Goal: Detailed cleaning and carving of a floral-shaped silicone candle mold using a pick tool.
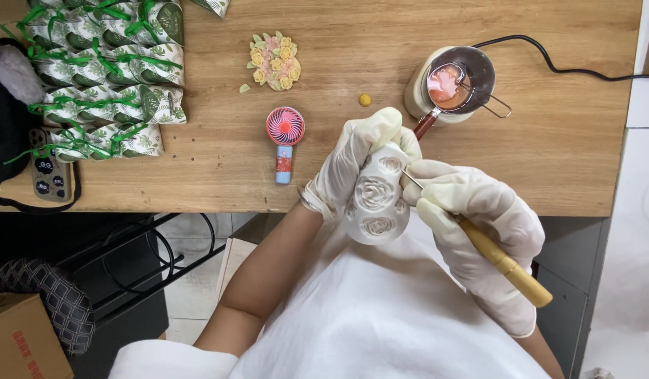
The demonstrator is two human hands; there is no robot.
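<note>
Hands grasping: left [352, 158] rose mould [376, 200], right [479, 224] wooden-handled tool [503, 263]; fan [285, 137], melting pot [454, 84] nearby.

The mould [376, 203] is white with rose reliefs, and the tool's handle [505, 264] is yellow wood. The small fan [285, 133] is pink on a tan worktop [338, 182]; the wrapped packets [103, 77] show green leaf print with green ribbons.

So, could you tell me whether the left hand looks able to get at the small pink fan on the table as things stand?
Probably not at once: the left hand is wrapped around the white rose mould. The pink fan lies close beside it on the wooden table with nothing between them, so the path looks free once the hand is empty.
</note>
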